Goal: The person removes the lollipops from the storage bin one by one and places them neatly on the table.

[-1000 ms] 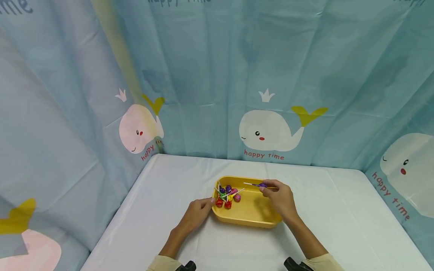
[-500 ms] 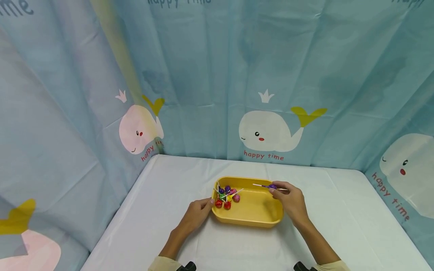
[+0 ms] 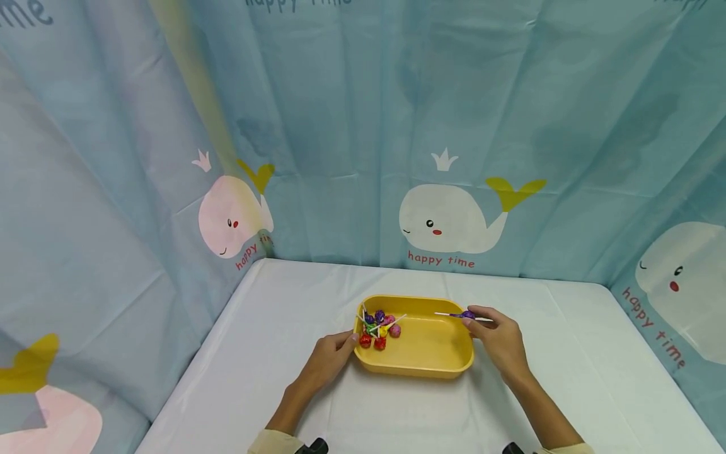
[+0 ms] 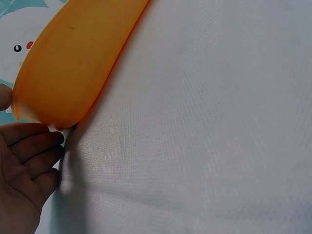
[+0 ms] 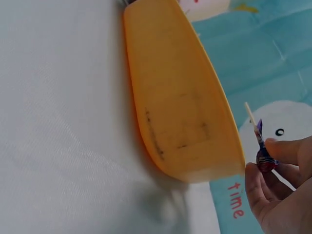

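A yellow tray [image 3: 425,348] rests on the white-covered table. At its left end my left hand [image 3: 329,357] grips the wall, thumb at the rim and fingers against the outside, as the left wrist view shows. My right hand [image 3: 501,340] pinches a purple-wrapped lollipop [image 3: 467,314] by its candy head over the tray's right rim, its white stick pointing left. The right wrist view shows thumb and fingertips around this lollipop's dark shiny wrapper [image 5: 264,162]. Several other lollipops, red [image 3: 380,343], pink [image 3: 394,330], yellow, green and purple, lie heaped in the tray's left part.
White cloth [image 3: 306,302] covers the table around the tray. Behind it and at both sides hangs a blue curtain [image 3: 340,208] printed with whales. Dark wrist-worn devices [image 3: 314,446] show at the bottom edge of the head view.
My right hand has moved right with the purple lollipop, from above the tray's inside to its right rim. My left hand stays at the tray's left end.
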A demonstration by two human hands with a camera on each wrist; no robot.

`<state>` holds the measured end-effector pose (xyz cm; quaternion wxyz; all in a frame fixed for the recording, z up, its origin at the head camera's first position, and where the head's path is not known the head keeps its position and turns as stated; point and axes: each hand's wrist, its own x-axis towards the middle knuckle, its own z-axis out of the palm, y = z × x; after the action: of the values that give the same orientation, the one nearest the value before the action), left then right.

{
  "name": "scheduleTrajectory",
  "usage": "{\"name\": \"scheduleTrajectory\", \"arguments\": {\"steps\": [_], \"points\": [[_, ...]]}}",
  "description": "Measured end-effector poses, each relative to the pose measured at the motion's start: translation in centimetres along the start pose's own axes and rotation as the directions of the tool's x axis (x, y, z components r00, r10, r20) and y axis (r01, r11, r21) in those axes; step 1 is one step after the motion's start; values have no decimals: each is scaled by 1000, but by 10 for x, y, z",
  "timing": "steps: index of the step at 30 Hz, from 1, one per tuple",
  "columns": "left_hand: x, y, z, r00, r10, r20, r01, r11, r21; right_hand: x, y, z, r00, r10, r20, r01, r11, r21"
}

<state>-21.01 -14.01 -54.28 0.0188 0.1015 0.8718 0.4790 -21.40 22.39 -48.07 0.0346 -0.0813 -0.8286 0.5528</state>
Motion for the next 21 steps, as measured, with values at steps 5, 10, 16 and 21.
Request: {"name": "scheduleTrajectory", "arguments": {"steps": [5,10,16,21], "points": [[0,-1,0,1000,-4,3,4,1000,-9,0,4,-4,1000,-5,-10,4,1000,-10],[1,0,0,1000,-5,3,5,1000,-13,-2,8,-9,1000,6,-17,-7,999,-42],[1,0,0,1000,-1,-3,1,1000,-15,-3,11,-14,1000,13,-21,-14,998,-61],[1,-1,0,1000,-2,-2,2,1000,-17,-4,14,-21,999,13,-32,-15,998,-65]]}}
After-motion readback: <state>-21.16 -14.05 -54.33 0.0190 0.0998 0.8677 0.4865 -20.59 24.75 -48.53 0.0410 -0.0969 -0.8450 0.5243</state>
